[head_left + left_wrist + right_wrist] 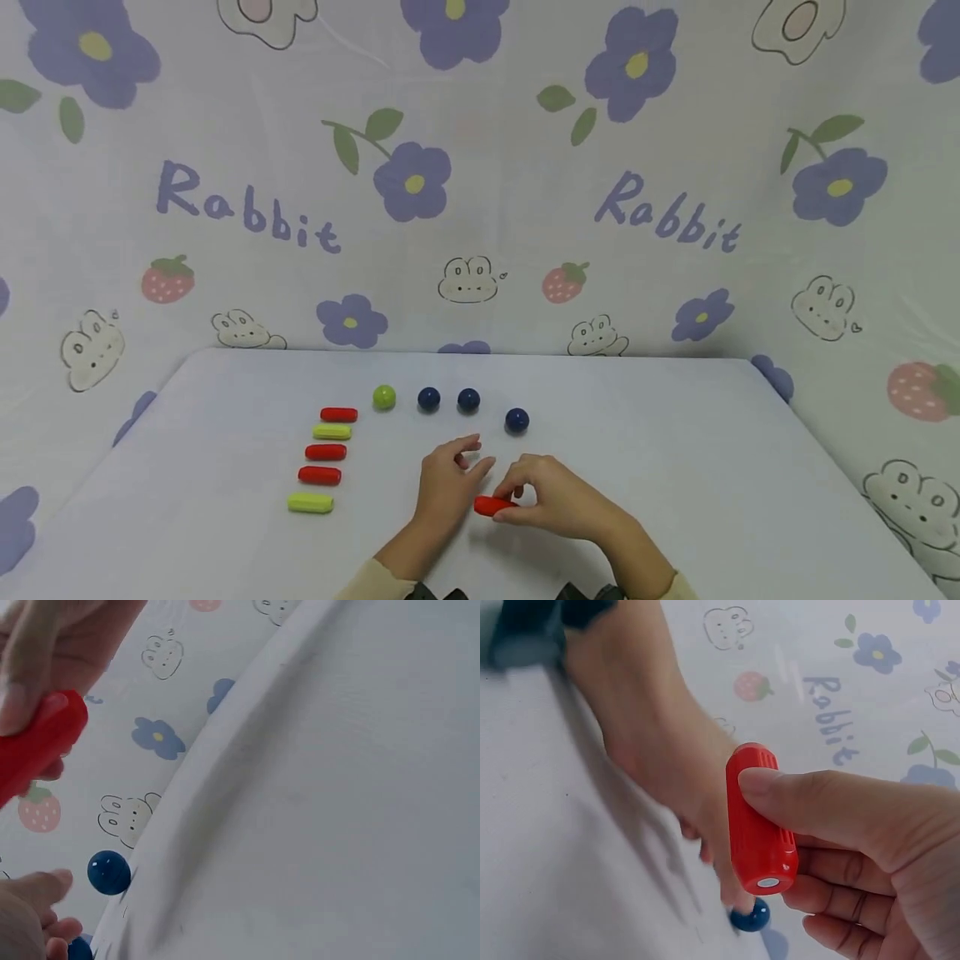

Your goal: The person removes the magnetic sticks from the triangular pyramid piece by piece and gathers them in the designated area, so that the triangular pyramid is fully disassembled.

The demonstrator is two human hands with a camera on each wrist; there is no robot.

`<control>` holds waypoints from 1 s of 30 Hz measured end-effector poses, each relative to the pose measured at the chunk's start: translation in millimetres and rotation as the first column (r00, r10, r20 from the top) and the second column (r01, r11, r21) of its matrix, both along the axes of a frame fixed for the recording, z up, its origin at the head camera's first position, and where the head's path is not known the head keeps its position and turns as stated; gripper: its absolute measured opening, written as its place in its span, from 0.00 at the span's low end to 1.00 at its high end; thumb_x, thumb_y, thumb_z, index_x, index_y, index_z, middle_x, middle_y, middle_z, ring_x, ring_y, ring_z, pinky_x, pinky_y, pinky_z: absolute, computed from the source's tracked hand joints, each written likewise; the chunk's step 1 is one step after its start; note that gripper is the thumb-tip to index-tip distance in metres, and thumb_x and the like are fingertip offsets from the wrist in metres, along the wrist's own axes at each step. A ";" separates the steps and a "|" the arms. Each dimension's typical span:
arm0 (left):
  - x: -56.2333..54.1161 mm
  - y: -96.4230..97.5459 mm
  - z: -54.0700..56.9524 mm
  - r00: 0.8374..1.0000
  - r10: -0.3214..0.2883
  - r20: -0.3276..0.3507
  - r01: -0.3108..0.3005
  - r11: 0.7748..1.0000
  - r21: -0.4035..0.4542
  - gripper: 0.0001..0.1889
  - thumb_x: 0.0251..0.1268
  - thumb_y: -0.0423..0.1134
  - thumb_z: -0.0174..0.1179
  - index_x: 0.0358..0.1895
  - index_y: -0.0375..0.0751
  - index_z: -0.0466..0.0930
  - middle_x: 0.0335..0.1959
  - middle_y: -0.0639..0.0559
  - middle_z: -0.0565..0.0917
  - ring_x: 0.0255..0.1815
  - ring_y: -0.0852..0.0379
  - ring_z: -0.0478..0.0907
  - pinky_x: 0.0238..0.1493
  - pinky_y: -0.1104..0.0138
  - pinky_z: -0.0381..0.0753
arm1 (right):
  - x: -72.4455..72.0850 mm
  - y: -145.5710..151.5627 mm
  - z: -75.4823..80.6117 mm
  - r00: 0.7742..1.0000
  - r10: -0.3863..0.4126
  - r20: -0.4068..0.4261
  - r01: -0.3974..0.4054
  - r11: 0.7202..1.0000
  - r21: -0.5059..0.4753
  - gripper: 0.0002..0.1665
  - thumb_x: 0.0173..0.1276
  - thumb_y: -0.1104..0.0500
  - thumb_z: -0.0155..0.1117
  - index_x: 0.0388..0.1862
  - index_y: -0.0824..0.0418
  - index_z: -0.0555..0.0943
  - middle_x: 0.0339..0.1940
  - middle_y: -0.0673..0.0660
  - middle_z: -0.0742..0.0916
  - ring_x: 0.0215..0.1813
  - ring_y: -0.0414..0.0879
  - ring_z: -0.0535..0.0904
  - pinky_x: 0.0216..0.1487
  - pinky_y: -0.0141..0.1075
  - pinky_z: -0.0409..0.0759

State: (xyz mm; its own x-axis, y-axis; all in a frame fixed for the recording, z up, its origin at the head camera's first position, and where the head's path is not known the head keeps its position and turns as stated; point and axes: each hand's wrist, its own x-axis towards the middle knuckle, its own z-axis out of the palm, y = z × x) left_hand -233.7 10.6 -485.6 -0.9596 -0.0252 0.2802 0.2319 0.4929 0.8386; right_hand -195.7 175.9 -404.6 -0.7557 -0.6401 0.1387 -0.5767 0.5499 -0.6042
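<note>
My right hand pinches a red magnetic rod between thumb and fingers. In the right wrist view the ribbed red rod shows a silvery disc at its near end. My left hand is just left of the rod, thumb and fingers apart and loosely bent, with nothing between them. Beyond the hands, slightly to the right, lies a dark blue ball. Farther back are two more dark blue balls and a lime green ball.
On the left of the white table, three red rods and two yellow-green rods lie in a column, one behind another. A printed cloth with flowers and rabbits hangs behind the table's back edge.
</note>
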 end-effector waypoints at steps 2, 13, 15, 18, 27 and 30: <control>8.5 -9.2 2.7 0.999 -0.034 0.013 0.034 0.999 0.021 0.18 0.54 0.43 0.67 0.47 0.40 0.83 0.36 0.53 0.86 0.26 0.63 0.67 0.25 0.76 0.66 | -0.5 -0.1 -0.5 1.000 -0.008 0.003 0.008 1.000 0.006 0.09 0.56 0.54 0.71 0.34 0.55 0.86 0.27 0.43 0.83 0.34 0.35 0.73 0.40 0.33 0.74; 48.0 -44.0 12.7 0.956 -0.237 0.170 0.212 0.965 0.154 0.17 0.57 0.49 0.64 0.44 0.41 0.84 0.32 0.53 0.85 0.26 0.65 0.68 0.22 0.78 0.65 | -3.3 -6.4 -9.2 0.997 -0.025 0.068 0.025 1.000 0.001 0.08 0.55 0.54 0.71 0.34 0.55 0.86 0.28 0.43 0.83 0.34 0.35 0.73 0.40 0.33 0.75; 52.1 -46.2 12.5 0.950 -0.263 0.171 0.237 0.959 0.159 0.16 0.55 0.48 0.65 0.42 0.41 0.85 0.31 0.53 0.84 0.25 0.66 0.67 0.22 0.78 0.65 | -2.7 -8.2 -11.3 0.998 -0.014 0.063 0.015 1.000 -0.007 0.08 0.55 0.54 0.71 0.33 0.55 0.86 0.28 0.43 0.83 0.34 0.35 0.73 0.40 0.32 0.75; 56.3 -46.4 11.5 0.944 -0.284 0.170 0.257 0.952 0.163 0.14 0.53 0.47 0.67 0.39 0.43 0.85 0.30 0.53 0.83 0.24 0.68 0.67 0.22 0.78 0.64 | -1.9 -9.6 -12.7 0.998 -0.009 0.070 0.010 1.000 -0.012 0.08 0.55 0.54 0.71 0.33 0.55 0.86 0.28 0.42 0.83 0.34 0.35 0.72 0.39 0.32 0.75; 58.8 -47.0 11.3 0.935 -0.315 0.164 0.279 0.936 0.213 0.12 0.52 0.44 0.68 0.37 0.41 0.85 0.27 0.52 0.81 0.22 0.69 0.65 0.22 0.77 0.65 | -0.8 -15.1 -14.7 0.995 -0.007 0.102 0.008 1.000 -0.015 0.07 0.55 0.56 0.71 0.33 0.55 0.86 0.28 0.43 0.83 0.35 0.34 0.72 0.40 0.32 0.75; 58.6 -49.6 11.2 0.924 -0.330 0.193 0.289 0.934 0.209 0.13 0.52 0.44 0.68 0.37 0.41 0.84 0.28 0.53 0.81 0.23 0.68 0.66 0.24 0.77 0.67 | -1.8 -16.5 -18.5 0.994 0.003 0.105 0.001 1.000 -0.029 0.07 0.55 0.56 0.71 0.33 0.55 0.86 0.28 0.43 0.84 0.34 0.35 0.72 0.39 0.32 0.75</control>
